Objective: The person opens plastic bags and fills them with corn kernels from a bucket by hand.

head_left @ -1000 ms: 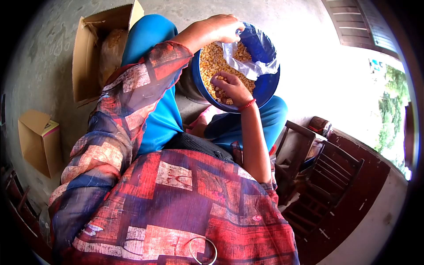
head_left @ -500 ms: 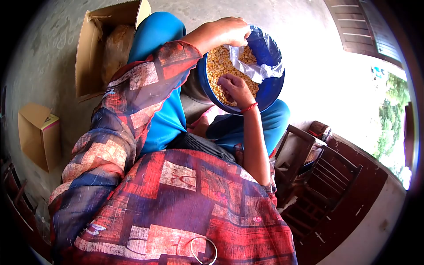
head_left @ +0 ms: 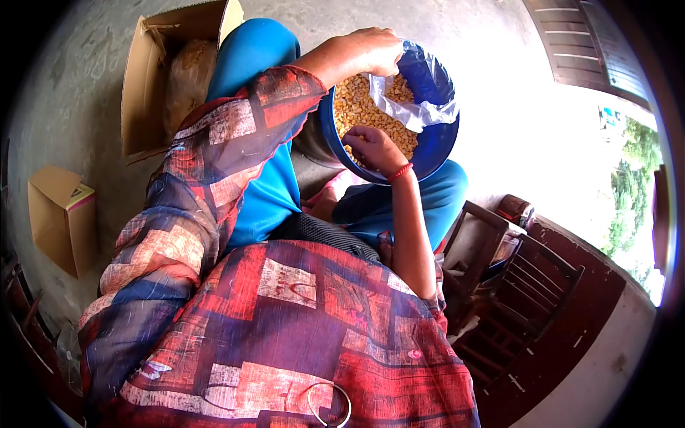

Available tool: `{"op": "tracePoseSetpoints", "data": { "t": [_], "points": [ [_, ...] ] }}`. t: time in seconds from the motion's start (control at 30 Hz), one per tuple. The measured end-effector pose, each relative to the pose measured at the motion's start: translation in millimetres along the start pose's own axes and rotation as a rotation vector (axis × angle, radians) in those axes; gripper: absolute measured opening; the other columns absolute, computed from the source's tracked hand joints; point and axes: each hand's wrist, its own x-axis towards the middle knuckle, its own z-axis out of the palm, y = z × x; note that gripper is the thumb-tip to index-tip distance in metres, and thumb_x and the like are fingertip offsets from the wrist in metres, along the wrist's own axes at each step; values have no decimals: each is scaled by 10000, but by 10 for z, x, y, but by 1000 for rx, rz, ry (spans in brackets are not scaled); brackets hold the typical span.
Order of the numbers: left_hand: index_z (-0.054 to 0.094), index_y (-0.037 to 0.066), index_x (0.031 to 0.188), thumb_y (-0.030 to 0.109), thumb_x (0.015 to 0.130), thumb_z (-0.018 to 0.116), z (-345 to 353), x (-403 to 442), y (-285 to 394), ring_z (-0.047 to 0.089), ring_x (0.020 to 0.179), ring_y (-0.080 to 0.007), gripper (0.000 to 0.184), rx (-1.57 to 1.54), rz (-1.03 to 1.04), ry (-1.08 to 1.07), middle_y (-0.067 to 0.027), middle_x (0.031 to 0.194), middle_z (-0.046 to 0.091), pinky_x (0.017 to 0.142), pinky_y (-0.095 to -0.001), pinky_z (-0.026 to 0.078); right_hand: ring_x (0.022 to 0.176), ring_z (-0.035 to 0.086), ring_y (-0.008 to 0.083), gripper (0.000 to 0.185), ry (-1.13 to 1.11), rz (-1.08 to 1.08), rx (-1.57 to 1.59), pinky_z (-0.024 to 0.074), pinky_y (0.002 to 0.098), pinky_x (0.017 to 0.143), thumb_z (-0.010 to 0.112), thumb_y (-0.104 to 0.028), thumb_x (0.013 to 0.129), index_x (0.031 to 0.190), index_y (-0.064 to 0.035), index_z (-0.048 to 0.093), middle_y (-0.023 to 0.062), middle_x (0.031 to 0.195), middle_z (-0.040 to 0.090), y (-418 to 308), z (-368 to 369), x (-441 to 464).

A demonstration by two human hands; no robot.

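Note:
A blue bucket [head_left: 446,146] holds yellow corn kernels [head_left: 360,107], with a clear plastic bag [head_left: 421,118] folded across them. At the bucket's far left rim, my left hand [head_left: 374,51] is closed, and the plastic runs down from its fingers. Low over the corn, on the side nearer me, is my right hand [head_left: 376,150] with a red bracelet at the wrist. Its fingers are curled together, and whatever is between them is hidden. The bucket stands between my bent legs in blue trousers [head_left: 267,192].
To the left stands an open cardboard box [head_left: 139,93] with a filled plastic bag [head_left: 187,85] inside. A smaller open carton [head_left: 61,225] sits lower left on the concrete floor [head_left: 85,135]. Dark wooden furniture [head_left: 524,285] is at the right, below a bright doorway.
My right hand has shifted slightly left toward the bucket's near rim, its fingers still curled. My left hand has barely moved.

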Motion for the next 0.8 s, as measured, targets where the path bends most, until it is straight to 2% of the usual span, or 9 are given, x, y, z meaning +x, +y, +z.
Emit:
{"op": "tracePoseSetpoints", "data": {
  "t": [0.1, 0.2, 0.4, 0.47, 0.5, 0.6, 0.7, 0.73, 0.8],
  "points": [
    [650, 50, 781, 228, 705, 598, -9, -5, 12, 582, 819, -283, 200, 11, -8, 4, -155, 869, 573, 732, -375, 457, 541, 488, 89, 214, 19, -1, -38, 406, 254, 524, 546, -207, 805, 817, -9, 626, 31, 609, 553, -17, -6, -12],
    [647, 55, 821, 231, 707, 597, -16, -5, 16, 576, 860, -288, 215, 10, -19, -35, -154, 912, 572, 760, -376, 454, 548, 489, 91, 238, 8, -8, -87, 412, 260, 533, 536, -224, 811, 810, -4, 624, 37, 613, 557, -23, -5, -6],
    [633, 75, 923, 230, 715, 592, -44, -25, 40, 554, 947, -295, 263, 10, -29, -37, -154, 1008, 557, 823, -379, 438, 552, 496, 95, 251, -66, -19, 49, 409, 254, 529, 530, -233, 813, 811, 3, 615, 38, 624, 554, -22, -3, -23],
    [631, 72, 928, 212, 713, 595, -38, -19, 40, 554, 948, -294, 260, 37, -32, -47, -158, 1005, 556, 821, -376, 440, 416, 342, 21, 184, -105, -19, 99, 238, 173, 361, 517, -227, 862, 804, -58, 561, -58, 555, 415, -19, 25, -16],
    [631, 72, 928, 212, 713, 595, -34, -19, 39, 554, 948, -294, 260, 37, -32, -47, -158, 1005, 556, 821, -376, 440, 416, 342, 21, 184, -105, -19, 99, 238, 173, 361, 517, -227, 862, 804, -58, 561, -58, 555, 415, -19, 20, -24],
    [640, 59, 870, 174, 693, 596, -5, -12, 22, 563, 919, -292, 216, 73, -33, -19, -157, 974, 563, 800, -372, 445, 409, 311, 12, 172, -13, 112, 249, 222, 167, 356, 500, -225, 870, 848, -64, 556, -67, 571, 402, -169, -6, -115],
    [644, 44, 783, 142, 668, 594, 15, 16, 4, 573, 873, -290, 159, 70, -17, -26, -155, 931, 569, 765, -373, 450, 396, 245, 6, 175, -158, 88, 615, 185, 166, 343, 454, -225, 899, 851, -71, 522, -69, 551, 346, -222, -118, -180],
    [642, 39, 751, 137, 661, 592, 22, 21, -2, 575, 855, -290, 142, 62, -17, -14, -155, 912, 570, 750, -375, 450, 396, 245, 6, 175, -159, 89, 615, 185, 166, 343, 454, -225, 899, 851, -71, 522, -69, 551, 346, -257, -153, -205],
    [640, 34, 719, 132, 654, 590, 41, 33, -21, 577, 838, -290, 128, 51, -19, -3, -155, 893, 571, 735, -378, 451, 406, 266, 15, 195, -136, -84, 859, 187, 164, 353, 461, -242, 901, 841, -68, 526, -61, 544, 345, -345, -237, -258]
  ]
}}
